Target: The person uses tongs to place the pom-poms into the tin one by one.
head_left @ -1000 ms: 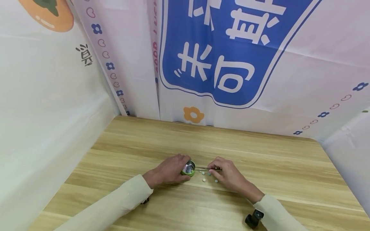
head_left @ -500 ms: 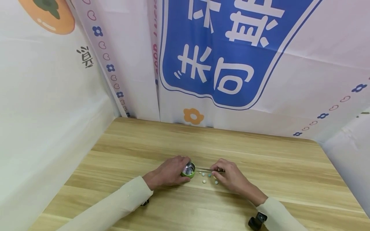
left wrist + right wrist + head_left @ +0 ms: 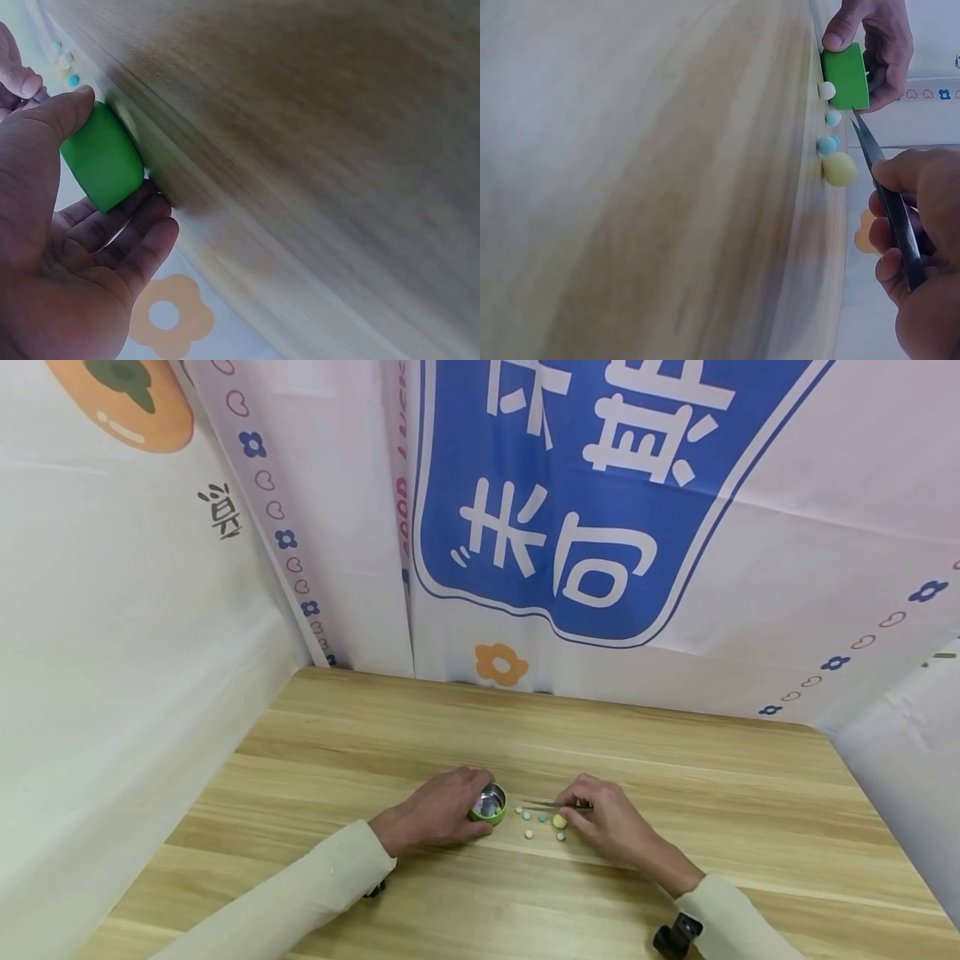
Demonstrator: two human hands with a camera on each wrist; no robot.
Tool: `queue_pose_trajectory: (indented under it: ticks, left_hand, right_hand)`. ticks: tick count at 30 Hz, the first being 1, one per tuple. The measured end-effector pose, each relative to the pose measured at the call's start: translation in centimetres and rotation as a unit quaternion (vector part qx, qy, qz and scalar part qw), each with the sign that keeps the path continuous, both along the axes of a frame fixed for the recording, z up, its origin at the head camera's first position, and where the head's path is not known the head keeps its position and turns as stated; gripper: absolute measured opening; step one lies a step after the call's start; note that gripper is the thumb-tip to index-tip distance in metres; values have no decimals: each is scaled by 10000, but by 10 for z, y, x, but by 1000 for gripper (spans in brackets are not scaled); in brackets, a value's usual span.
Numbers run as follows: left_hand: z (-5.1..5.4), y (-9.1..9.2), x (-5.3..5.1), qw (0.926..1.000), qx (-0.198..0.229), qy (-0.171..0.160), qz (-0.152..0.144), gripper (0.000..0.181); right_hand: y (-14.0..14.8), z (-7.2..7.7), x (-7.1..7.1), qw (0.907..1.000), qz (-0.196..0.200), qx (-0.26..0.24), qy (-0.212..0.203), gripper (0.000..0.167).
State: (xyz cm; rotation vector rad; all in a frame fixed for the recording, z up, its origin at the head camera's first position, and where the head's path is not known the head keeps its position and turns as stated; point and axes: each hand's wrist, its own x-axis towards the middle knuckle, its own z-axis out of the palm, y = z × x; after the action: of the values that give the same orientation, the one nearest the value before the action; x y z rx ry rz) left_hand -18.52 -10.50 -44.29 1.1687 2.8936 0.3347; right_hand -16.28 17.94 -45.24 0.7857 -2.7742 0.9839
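Note:
My left hand (image 3: 442, 807) holds a small round green tin (image 3: 491, 819) on the table, thumb on one side and fingers on the other. Its shiny inside shows pale bits too small to make out. To the right, my right hand (image 3: 606, 817) pinches a pair of dark metal tweezers (image 3: 897, 221), tips pointing left toward the tin. The tips stand slightly apart, and I see nothing between them. Below the tweezers lie a larger yellow ball (image 3: 840, 170) and several tiny white and blue balls, among them a teal ball (image 3: 542, 818) and a white ball (image 3: 826, 91).
The wood-grain table (image 3: 480, 893) extends around both hands. A printed cloth (image 3: 360, 568) hangs at the back and along the sides. A black wrist camera (image 3: 677, 935) sits by the right sleeve.
My right hand has drawn back to the right, taking the tweezer tips away from the tin. The yellow ball has come into full sight. The left hand stays on the tin.

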Motion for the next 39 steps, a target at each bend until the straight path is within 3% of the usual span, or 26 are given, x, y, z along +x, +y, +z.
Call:
queue_pose_trajectory:
  ticks: [14,39]
  left_hand:
    - [-1,0,1,9999,11,98,-32,52]
    - [-2,-1,0,10000,23,-47,-42,52]
  right_hand:
    - [3,0,0,9996,-120,268,1,8]
    - [3,-2,-2,9992,190,284,228,6]
